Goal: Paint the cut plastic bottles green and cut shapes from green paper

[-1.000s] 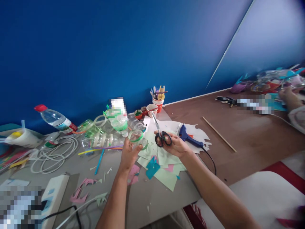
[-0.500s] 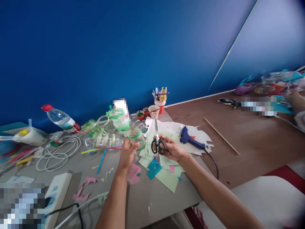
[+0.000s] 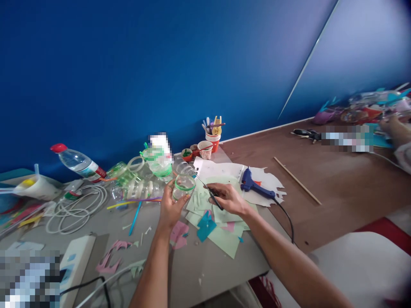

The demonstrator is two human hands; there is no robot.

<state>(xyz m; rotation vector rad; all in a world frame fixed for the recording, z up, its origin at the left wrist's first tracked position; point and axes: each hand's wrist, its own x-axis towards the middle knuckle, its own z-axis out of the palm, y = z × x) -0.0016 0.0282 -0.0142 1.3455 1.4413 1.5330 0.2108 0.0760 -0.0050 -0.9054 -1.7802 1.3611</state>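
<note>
My left hand (image 3: 172,204) is closed around a clear plastic piece, round like the cut section of a bottle, with a green band (image 3: 184,187). In my right hand (image 3: 228,198) is a pair of black-handled scissors (image 3: 213,197), seen nearly edge-on. Their blades point up and left, close to the plastic piece's rim; I cannot tell whether they touch it. Below both hands lie pale green paper sheets (image 3: 221,239), a teal scrap (image 3: 206,226) and a pink scrap (image 3: 179,234). A blue glue gun (image 3: 257,186) rests on white paper to the right of my right hand.
A red-capped bottle (image 3: 80,164) leans at the back left near a coiled white cable (image 3: 77,209). Cut bottles (image 3: 141,190) and paper cups (image 3: 205,149) stand along the wall. A wooden stick (image 3: 297,180) lies right. Another person's hand (image 3: 396,130) is at the far right.
My right hand has turned the scissors from upright to tilted left, toward the plastic piece. My left hand has tipped that piece more upright. The view has shifted slightly.
</note>
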